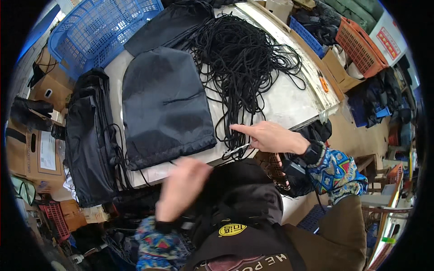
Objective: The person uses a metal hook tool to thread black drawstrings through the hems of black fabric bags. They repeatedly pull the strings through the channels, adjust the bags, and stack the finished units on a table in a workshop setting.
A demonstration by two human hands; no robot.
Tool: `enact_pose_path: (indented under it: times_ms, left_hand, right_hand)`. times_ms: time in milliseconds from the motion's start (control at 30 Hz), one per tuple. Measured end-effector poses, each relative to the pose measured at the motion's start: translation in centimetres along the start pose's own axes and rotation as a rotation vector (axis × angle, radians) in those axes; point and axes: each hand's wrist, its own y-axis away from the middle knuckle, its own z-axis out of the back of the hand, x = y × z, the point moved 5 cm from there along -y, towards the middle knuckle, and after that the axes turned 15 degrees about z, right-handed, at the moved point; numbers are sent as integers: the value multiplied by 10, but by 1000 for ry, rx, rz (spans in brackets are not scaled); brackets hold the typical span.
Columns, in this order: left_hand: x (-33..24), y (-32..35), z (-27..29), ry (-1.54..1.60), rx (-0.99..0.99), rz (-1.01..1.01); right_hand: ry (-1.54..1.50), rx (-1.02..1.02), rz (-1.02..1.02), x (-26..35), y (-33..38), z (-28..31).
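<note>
Head view: right hand pinches a thin metal tool, fingers clamped on it, at the black cord pile on the table. Left hand blurred, finger state unclear, near the table edge by the black drawstring bag.

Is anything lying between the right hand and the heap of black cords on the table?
Nothing visible does. The right hand is already at the near edge of the black cord heap, with a small metal tool at its fingers among the hanging strands. The flat black drawstring bag lies beside the heap, not between.
</note>
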Motion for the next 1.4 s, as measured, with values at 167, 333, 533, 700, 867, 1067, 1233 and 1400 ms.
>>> enact_pose_path:
  times_ms: [167, 333, 533, 700, 867, 1067, 1233, 1400]
  left_hand:
    - [-3, 2, -112, 237, -184, 20]
    - [-2, -11, -127, 283, -61, 109]
    - [13, 13, -100, 106, -82, -154]
    - [-1, 44, -57, 133, -115, -224]
    - [13, 67, 5, 306, -267, -112]
    - [105, 121, 59, 1042, -73, 295]
    - [67, 113, 20, -41, 61, 247]
    - [28, 22, 23, -204, -453, 82]
  right_hand:
    - [-83, -73, 40, 1, -13, 5]
    - [-158, -299, 98, -1, -3, 52]
    - [174, -832, -394, -53, 42, 145]
    - [-289, -11, 97, 34, -1, 18]
    - [1, -151, -39, -29, -3, -3]
    - [247, -407, -383, -95, 49, 59]
    - [73, -408, -409, -69, 33, 69]
    - [227, -387, -462, -100, 60, 40]
